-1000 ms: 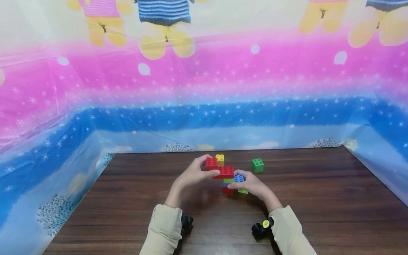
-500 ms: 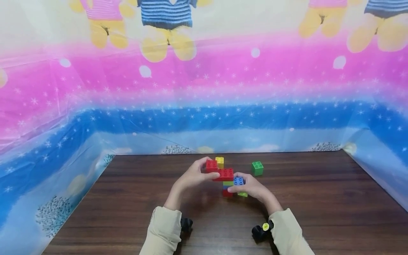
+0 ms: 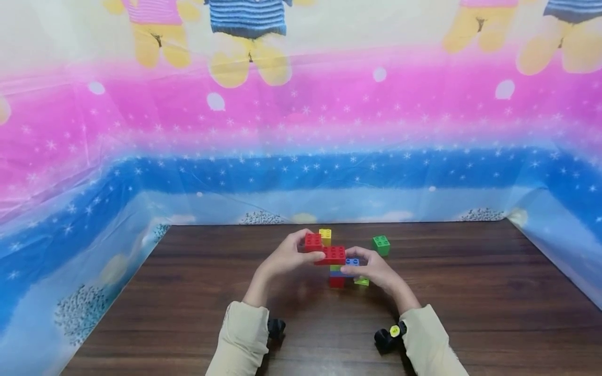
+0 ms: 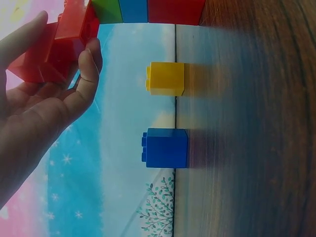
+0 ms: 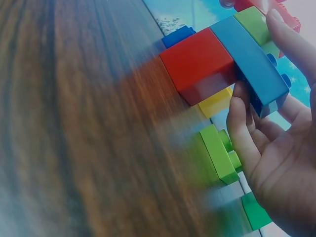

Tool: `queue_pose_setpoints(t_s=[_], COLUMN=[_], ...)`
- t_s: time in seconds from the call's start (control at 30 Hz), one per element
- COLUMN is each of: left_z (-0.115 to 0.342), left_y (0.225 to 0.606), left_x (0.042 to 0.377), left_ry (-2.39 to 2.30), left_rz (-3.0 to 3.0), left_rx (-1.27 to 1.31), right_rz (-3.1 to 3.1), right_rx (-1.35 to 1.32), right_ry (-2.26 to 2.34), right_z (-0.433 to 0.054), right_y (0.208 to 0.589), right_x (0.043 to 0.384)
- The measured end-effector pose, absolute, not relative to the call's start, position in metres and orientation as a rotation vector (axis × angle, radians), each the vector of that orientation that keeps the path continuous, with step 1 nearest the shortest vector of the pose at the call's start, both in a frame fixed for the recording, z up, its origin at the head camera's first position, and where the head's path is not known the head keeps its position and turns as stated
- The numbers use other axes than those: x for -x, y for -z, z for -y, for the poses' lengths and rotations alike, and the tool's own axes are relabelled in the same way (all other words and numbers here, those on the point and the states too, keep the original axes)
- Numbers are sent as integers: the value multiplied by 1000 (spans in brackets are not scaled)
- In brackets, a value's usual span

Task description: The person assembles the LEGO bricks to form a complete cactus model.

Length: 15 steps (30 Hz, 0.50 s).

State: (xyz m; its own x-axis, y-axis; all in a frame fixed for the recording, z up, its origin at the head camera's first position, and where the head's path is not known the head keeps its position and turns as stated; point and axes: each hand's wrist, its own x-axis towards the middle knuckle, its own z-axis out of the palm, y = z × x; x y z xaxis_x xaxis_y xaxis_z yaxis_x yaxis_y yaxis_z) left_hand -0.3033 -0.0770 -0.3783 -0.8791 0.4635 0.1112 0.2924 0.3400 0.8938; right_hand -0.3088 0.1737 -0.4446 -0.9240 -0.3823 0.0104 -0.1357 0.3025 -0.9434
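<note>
A tower of toy building bricks stands mid-table. A red brick (image 5: 200,64) forms its base, with a long blue brick (image 5: 252,61) above that juts to the right. On this sits a light green brick (image 5: 254,27), topped by a red brick (image 3: 334,255) reaching left. Another red brick (image 3: 313,241) sits at the upper left end. My left hand (image 3: 284,257) grips these upper red bricks between thumb and fingers. With my right hand (image 3: 376,270) I hold the blue brick's jutting end, fingers curled beneath it and thumb near the light green brick.
A flat light green brick (image 5: 219,155) lies just right of the tower. Farther right stands a green brick (image 3: 381,245). Behind the tower are a yellow brick (image 4: 166,79) and a blue brick (image 4: 167,148). A patterned cloth (image 3: 301,172) borders the table's back edge.
My right hand has shifted slightly up and right, its thumb now higher across the blue brick. More of the flat light green brick shows. My left hand keeps its hold on the red bricks.
</note>
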Motion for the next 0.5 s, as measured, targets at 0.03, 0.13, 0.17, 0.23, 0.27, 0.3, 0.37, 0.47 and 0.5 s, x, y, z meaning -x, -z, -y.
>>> queue_pose_setpoints(t_s=[0.03, 0.13, 0.17, 0.23, 0.27, 0.3, 0.37, 0.47, 0.5], left_z=[77, 77, 78, 78, 78, 78, 78, 78, 78], left_y=[378, 378, 377, 377, 377, 377, 377, 377, 376], left_x=[303, 303, 303, 302, 302, 302, 302, 303, 303], left_ry=[-1567, -1555, -1553, -1553, -1554, -1555, -1559, -1561, -1562], left_rz=[-2438, -2447, -2451, -2457, -2459, -2459, -2458, -2459, -2460], left_rx=[-690, -683, -678, -667, -669, -666, -661, -658, -656], right_rz=[-2367, -2397, -2407, -2419, -2423, -2425, -2424, -2410, -2398], right_rx=[474, 466, 468, 464, 466, 472, 502, 549, 562], right_ry=[1673, 1673, 1667, 1665, 1664, 1660, 1653, 1648, 1650], right_z=[-174, -174, -174, -175, -175, -176, -178, -183, -185], right_y=[445, 444, 443, 442, 442, 442, 441, 440, 440], right_x=[309, 309, 309, 309, 309, 309, 310, 311, 311])
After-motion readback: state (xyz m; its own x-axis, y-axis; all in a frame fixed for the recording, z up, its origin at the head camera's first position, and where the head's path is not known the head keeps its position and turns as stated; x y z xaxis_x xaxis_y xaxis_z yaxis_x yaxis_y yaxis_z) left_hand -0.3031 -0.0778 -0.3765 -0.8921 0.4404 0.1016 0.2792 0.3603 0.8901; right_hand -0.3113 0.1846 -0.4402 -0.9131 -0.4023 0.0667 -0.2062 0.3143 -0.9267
